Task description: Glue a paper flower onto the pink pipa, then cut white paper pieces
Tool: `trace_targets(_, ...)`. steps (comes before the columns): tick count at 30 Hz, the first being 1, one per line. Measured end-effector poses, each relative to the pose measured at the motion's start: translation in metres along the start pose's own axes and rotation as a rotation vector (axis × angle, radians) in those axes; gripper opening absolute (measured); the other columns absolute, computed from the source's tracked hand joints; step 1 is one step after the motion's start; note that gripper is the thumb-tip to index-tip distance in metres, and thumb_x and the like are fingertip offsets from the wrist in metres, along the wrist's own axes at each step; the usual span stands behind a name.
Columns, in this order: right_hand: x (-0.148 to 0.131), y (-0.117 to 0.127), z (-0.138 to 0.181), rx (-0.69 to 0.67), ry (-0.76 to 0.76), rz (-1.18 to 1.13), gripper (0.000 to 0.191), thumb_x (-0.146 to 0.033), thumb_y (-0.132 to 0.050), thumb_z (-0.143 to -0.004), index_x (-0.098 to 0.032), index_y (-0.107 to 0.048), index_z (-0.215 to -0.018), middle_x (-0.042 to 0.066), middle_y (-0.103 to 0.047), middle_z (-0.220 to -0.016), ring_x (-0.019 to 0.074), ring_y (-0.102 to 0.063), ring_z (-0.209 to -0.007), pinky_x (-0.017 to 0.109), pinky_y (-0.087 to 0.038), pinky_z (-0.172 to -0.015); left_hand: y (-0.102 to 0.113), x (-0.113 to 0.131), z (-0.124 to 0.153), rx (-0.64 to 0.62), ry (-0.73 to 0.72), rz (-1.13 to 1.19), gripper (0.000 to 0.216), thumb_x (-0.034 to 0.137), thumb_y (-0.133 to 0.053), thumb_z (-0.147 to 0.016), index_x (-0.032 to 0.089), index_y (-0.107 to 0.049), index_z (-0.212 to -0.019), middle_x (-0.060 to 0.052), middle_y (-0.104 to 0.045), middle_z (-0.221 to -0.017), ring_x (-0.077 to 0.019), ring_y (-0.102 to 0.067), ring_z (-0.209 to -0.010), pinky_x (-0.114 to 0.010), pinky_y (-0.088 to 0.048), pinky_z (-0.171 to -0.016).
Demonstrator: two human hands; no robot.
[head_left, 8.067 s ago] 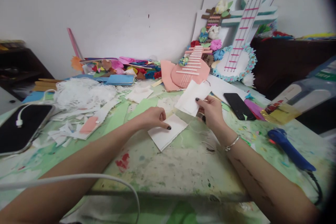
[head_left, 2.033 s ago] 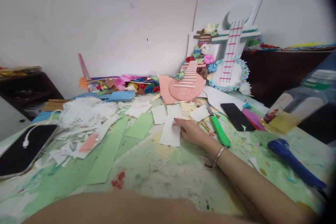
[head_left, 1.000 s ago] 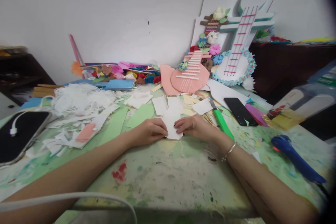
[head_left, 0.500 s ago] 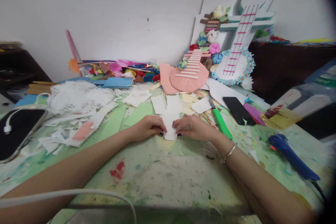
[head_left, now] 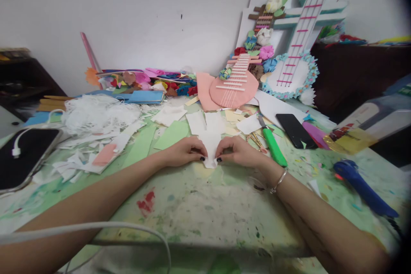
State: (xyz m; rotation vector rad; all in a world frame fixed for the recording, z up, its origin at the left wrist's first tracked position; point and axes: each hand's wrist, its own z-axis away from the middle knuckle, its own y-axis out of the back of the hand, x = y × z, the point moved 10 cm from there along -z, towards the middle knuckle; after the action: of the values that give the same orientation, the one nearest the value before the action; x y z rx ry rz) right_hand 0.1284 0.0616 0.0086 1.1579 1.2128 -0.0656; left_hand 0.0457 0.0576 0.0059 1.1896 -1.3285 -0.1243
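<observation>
A strip of white paper (head_left: 212, 139) lies in front of me on the paint-stained table, its near end narrowed and creased between my fingers. My left hand (head_left: 188, 150) pinches its left edge between thumb and fingers. On the opposite edge my right hand (head_left: 236, 150) pinches in the same way, a bracelet at its wrist. Another white paper piece (head_left: 195, 122) lies by the strip's far left side. Green paper (head_left: 172, 134) rests beyond my left hand. Right of my right hand are a green-handled knife (head_left: 272, 143) and gold scissors (head_left: 255, 139).
A black phone (head_left: 295, 130), a blue glue gun (head_left: 364, 188) and a plastic bottle (head_left: 362, 124) are on the right. Left lie a heap of white string (head_left: 101, 113) and another phone (head_left: 28, 158). Paper instruments (head_left: 234, 90) lean at the back. A white cable (head_left: 128, 225) crosses the lower left.
My fingers have pinched in the near end of the white paper, which now looks narrower and crumpled. The whole view has shifted slightly.
</observation>
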Motion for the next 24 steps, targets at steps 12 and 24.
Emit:
trace_targets(12,0.000,-0.003,-0.002,0.021,-0.075,0.206,0.013,-0.008,-0.053,-0.074,-0.013,-0.065,-0.079,0.000,-0.060,-0.070,0.0103,-0.051,-0.063,0.022,-0.036,-0.059,0.002,0.001,-0.001,0.096,0.113,-0.206,0.010,0.016,-0.054,-0.080,0.014,-0.054,-0.089,-0.001,-0.054,-0.079,-0.0129,-0.049,-0.071,-0.024,-0.039,-0.066)
trace_targets(24,0.004,-0.004,-0.004,0.061,-0.061,0.217,0.008,-0.010,-0.056,-0.073,-0.015,-0.062,-0.076,0.000,-0.059,-0.070,0.0103,-0.050,-0.062,0.022,-0.036,-0.058,-0.012,0.041,0.014,0.095,-0.251,-0.570,0.022,0.009,-0.044,-0.088,0.016,-0.064,-0.091,-0.008,-0.060,-0.085,-0.0189,-0.050,-0.087,-0.031,-0.043,-0.080)
